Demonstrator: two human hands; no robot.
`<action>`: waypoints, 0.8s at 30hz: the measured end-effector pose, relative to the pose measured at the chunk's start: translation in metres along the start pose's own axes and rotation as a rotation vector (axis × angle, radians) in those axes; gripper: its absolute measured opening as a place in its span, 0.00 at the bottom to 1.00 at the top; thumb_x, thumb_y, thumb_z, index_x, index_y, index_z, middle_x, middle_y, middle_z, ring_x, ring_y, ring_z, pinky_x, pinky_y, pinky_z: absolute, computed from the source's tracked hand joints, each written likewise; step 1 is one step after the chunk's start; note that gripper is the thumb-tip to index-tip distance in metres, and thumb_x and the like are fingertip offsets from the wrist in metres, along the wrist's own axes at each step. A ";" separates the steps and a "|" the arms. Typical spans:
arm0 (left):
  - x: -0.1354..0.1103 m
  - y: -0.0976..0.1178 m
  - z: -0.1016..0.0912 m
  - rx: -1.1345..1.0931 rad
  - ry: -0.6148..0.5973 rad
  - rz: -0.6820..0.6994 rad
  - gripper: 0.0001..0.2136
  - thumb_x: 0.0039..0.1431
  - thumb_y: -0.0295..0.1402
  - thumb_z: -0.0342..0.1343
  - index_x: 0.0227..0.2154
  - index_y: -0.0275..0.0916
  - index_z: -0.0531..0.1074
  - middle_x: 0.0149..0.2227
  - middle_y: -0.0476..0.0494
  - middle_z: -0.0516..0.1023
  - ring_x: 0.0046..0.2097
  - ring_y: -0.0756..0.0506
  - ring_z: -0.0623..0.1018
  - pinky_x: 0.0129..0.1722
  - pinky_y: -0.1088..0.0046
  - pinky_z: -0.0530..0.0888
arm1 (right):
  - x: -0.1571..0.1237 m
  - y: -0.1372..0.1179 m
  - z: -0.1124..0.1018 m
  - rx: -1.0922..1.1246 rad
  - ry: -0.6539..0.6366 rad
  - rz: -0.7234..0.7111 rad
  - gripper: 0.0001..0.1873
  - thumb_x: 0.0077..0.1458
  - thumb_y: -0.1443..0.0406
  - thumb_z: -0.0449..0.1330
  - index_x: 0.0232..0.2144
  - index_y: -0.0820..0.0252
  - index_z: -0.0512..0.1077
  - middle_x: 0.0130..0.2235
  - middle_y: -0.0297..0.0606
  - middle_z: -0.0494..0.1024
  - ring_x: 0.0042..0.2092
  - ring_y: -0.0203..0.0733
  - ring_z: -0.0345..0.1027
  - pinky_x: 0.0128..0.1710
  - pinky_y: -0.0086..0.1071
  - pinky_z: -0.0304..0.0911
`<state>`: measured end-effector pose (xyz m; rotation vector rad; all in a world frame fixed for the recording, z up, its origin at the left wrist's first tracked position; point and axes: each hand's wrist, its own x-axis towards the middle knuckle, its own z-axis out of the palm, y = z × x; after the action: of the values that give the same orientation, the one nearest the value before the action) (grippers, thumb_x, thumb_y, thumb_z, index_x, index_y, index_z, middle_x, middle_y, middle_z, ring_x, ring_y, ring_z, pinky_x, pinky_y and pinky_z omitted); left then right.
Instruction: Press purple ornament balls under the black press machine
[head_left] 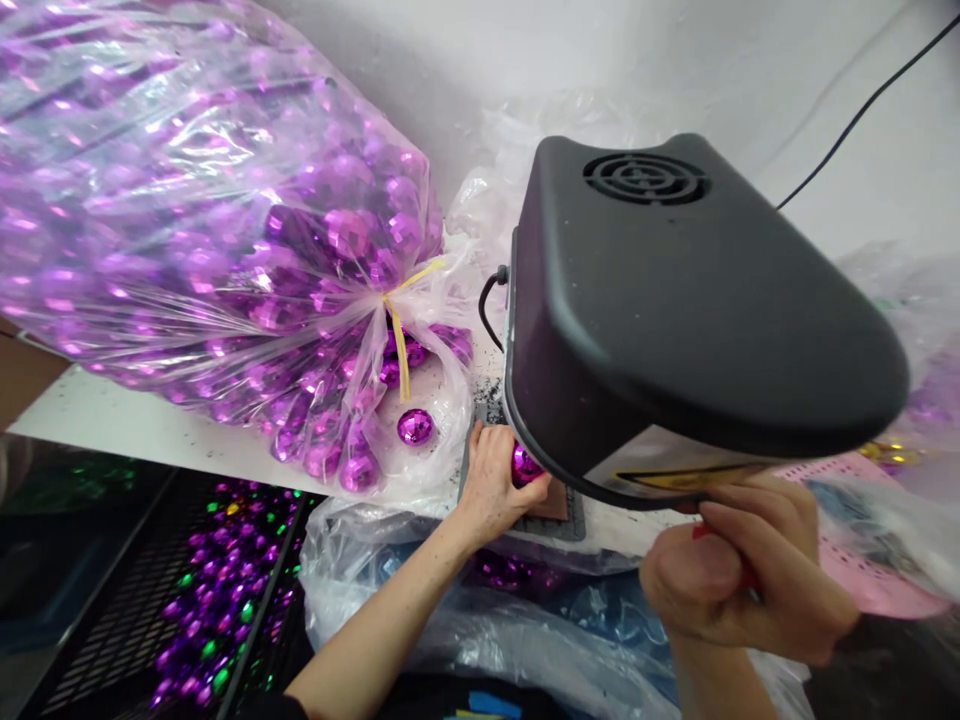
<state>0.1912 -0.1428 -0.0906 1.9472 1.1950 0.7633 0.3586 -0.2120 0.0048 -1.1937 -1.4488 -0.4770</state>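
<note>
My left hand (496,478) has its fingers closed round a shiny purple faceted ball (526,463). It holds the ball low beside the black machine (705,300), above a dark base plate (574,518) with a brown pad (551,502). The machine's housing hides part of the ball. At the machine's front, my right hand (750,575) is wrapped round a red handle (748,572), of which only small bits show. Another purple ball (415,427) lies on the white table (150,420), to the left of my left hand.
A big clear bag (225,180) of purple balls, tied with yellow string (401,340), fills the left. Below it stands a black crate (112,610) with purple and green balls. Clear plastic (390,610) hangs at the table's front edge. A pink basket (862,570) is at right.
</note>
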 end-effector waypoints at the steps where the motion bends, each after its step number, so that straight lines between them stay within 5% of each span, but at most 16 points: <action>1: 0.000 0.001 0.000 0.006 0.004 0.001 0.12 0.56 0.39 0.64 0.42 0.45 0.73 0.44 0.42 0.80 0.52 0.36 0.76 0.63 0.47 0.68 | -0.003 0.000 0.003 0.008 0.023 -0.032 0.01 0.51 0.67 0.56 0.27 0.59 0.67 0.29 0.35 0.71 0.36 0.38 0.69 0.38 0.38 0.66; 16: -0.003 -0.007 0.007 -0.045 0.017 -0.009 0.20 0.54 0.37 0.67 0.48 0.46 0.70 0.48 0.38 0.79 0.55 0.34 0.76 0.63 0.43 0.67 | -0.023 0.002 0.015 0.011 0.148 0.033 0.05 0.54 0.66 0.60 0.27 0.61 0.70 0.25 0.36 0.66 0.31 0.38 0.65 0.34 0.39 0.64; 24: -0.003 -0.008 0.007 -0.075 0.018 0.001 0.21 0.53 0.38 0.67 0.49 0.45 0.69 0.48 0.39 0.79 0.54 0.35 0.76 0.62 0.45 0.69 | -0.046 0.010 0.018 0.066 0.005 0.105 0.03 0.48 0.71 0.61 0.28 0.60 0.72 0.30 0.36 0.70 0.35 0.38 0.68 0.33 0.34 0.64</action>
<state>0.1915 -0.1449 -0.1015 1.8837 1.1596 0.8164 0.3513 -0.2116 -0.0455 -1.2083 -1.3793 -0.3568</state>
